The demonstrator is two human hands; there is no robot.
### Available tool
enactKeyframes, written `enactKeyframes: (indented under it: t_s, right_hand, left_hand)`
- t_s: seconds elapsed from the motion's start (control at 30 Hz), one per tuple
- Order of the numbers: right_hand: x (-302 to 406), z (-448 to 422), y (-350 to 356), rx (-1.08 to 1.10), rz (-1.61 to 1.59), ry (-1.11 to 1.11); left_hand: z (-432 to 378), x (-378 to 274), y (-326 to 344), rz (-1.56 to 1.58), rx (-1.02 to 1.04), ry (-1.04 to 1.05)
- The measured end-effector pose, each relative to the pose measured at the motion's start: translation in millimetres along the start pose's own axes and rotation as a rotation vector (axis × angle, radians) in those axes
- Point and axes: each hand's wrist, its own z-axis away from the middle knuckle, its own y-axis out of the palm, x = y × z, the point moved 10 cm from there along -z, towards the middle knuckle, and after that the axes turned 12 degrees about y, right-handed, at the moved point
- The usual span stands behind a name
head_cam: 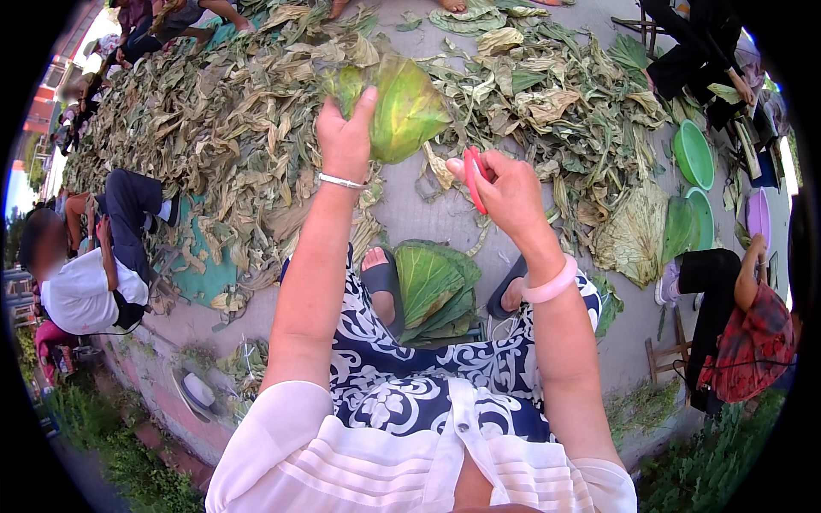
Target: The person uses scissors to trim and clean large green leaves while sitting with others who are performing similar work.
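Note:
My left hand (pixel 344 138) is raised before me and grips a large yellow-green leaf (pixel 405 112) with dry brown edges. The leaf spreads out to the right of my thumb. To the right and slightly nearer me, my right hand (pixel 510 192) holds a small tool with red handles (pixel 474 181), which looks like scissors. Its blades are hard to make out, and the tool is apart from the leaf. Between my sandalled feet lies a stack of broad green leaves (pixel 433 288) with pale veins.
Heaps of dried leaves (pixel 218 122) cover the pavement (pixel 417 211) ahead. At the right stand green basins (pixel 693 154) and a purple basin (pixel 759 215). Seated people flank me on both sides. A hat (pixel 197 391) lies behind on the left, near a wooden stool (pixel 670 349) on the right.

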Motion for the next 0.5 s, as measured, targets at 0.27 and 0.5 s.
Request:
enactKeyframes:
  t_s: [0.27, 0.5]
  right_hand:
    - [0, 1, 1, 0.037, -0.011, 0.021]
    - [-11, -2, 8, 0.131, -0.109, 0.067]
  left_hand:
    - [-2, 1, -4, 0.034, -0.02, -0.013]
    - [-4, 5, -13, 0.02, -0.085, 0.004]
